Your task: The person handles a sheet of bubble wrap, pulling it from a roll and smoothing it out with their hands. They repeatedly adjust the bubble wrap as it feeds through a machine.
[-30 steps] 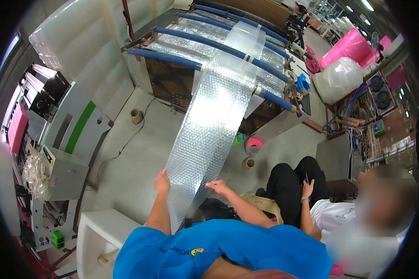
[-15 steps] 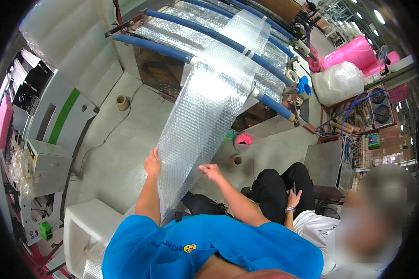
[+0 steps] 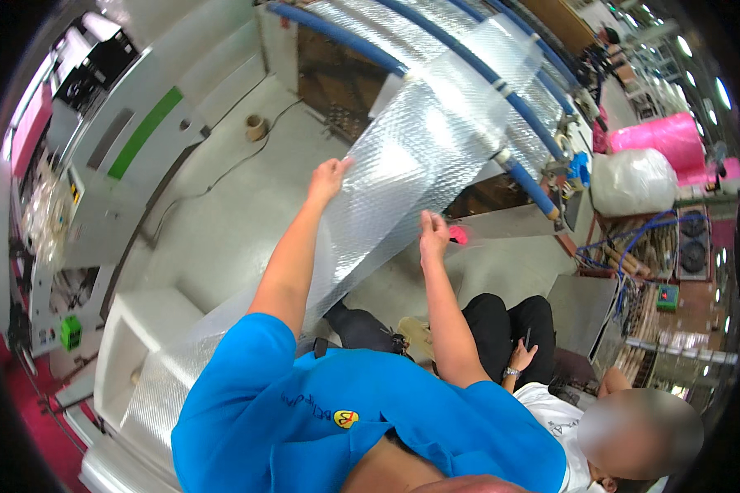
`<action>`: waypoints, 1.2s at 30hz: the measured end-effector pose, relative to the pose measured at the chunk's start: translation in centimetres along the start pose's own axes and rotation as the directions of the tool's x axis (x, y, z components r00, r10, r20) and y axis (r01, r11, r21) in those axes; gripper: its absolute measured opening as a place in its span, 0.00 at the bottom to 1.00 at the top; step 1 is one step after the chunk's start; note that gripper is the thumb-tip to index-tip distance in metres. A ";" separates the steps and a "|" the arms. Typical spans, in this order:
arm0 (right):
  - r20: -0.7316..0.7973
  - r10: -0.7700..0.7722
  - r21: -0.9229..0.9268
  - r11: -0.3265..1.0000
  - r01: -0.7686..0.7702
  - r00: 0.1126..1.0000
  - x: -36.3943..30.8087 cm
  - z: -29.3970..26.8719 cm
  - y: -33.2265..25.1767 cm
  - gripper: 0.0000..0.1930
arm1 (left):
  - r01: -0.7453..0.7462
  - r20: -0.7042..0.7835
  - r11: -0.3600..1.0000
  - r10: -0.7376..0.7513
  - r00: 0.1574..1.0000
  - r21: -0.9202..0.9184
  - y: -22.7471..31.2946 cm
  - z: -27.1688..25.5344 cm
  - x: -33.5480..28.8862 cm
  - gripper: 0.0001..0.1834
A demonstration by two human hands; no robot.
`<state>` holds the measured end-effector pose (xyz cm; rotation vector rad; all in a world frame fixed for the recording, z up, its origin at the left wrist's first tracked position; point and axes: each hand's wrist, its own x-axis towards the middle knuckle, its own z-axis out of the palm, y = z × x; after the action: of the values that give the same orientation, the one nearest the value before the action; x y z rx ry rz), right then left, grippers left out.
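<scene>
As both hands (image 3: 382, 205) grip, bubble wrap sheet (image 3: 403, 172) taut

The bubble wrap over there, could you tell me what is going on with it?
A person in a blue shirt holds a long sheet of bubble wrap by its two edges, left hand on one side and right hand on the other. The sheet runs up over the blue rollers of a machine. A second person sits close by on the right.

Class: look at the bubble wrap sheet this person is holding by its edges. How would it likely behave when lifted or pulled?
The bubble wrap probably feels light: the left hand and right hand hold a long sheet by its edges alone. It looks floppy, bending over the blue bar. The thin clear film may tear or pop.
</scene>
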<state>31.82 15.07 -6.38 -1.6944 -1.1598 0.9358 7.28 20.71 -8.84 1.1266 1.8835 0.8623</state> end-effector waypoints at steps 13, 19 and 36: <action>0.849 -0.091 0.314 0.880 -0.357 0.521 -16.3 14.4 4.1 0.25 | 0.071 0.410 0.997 -0.055 0.910 -0.022 -5.6 -5.9 -8.8 0.47; 0.798 -0.123 0.583 0.403 -0.705 0.590 -22.3 14.9 2.1 0.24 | 0.136 0.492 0.990 -0.099 0.865 -0.041 -10.3 -7.9 -14.8 0.52; 0.944 0.268 -0.032 0.653 -0.757 0.192 -31.2 12.7 4.5 0.22 | 0.054 0.214 0.996 -0.068 0.974 0.073 -11.7 -11.8 -21.8 0.45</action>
<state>12.71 -12.51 -11.56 -1.0787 -0.7363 2.6490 -0.59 -5.47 -7.14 1.1479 1.7667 0.6201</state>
